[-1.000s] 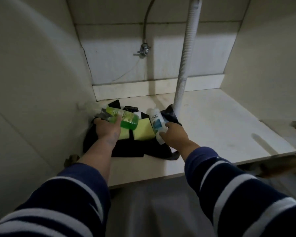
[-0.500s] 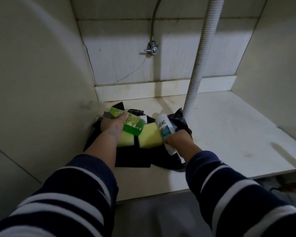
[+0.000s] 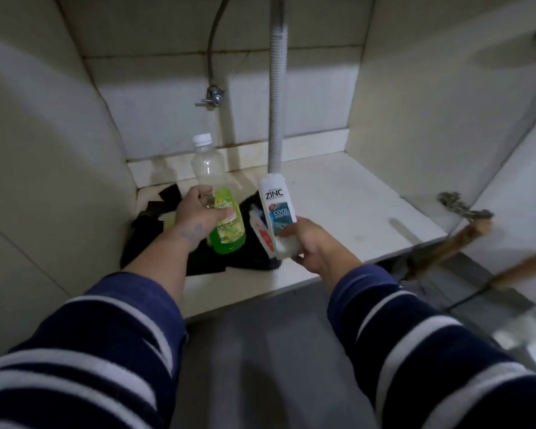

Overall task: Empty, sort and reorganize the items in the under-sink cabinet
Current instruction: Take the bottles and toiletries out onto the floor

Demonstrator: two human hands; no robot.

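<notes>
Change: both hands have lifted off the black cloth since a second ago; the bottles that lay tipped over on it are now held upright above it, and a clear bottle has come into view
Left hand [image 3: 198, 216]: fingers wrapped round two bottles at once, above the cloth at the cabinet's left side
Clear bottle [image 3: 206, 164]: see-through, white screw cap, no label visible, upright
Green bottle [image 3: 228, 226]: clear plastic with bright green liquid, green-and-white label; "AROMA" can be read, the rest too blurred
Black cloth [image 3: 171, 196]: crumpled on the cabinet floor [image 3: 347, 205] under both hands, with a bit of yellow sponge [image 3: 167, 220] showing at its left
Right hand [image 3: 310, 243]: fingers clasped on the white bottle's lower end, together with a small white pack
White bottle [image 3: 276, 207]: white, upright, printed "ZINC" in dark letters; blue panel below reads "COOL"
White pack [image 3: 262, 235]: pressed against the bottle's left side, red marking, wording unreadable
Drain hose [image 3: 277, 88]: grey ribbed, descending behind the white bottle
Sleeves: navy with white stripes
</notes>
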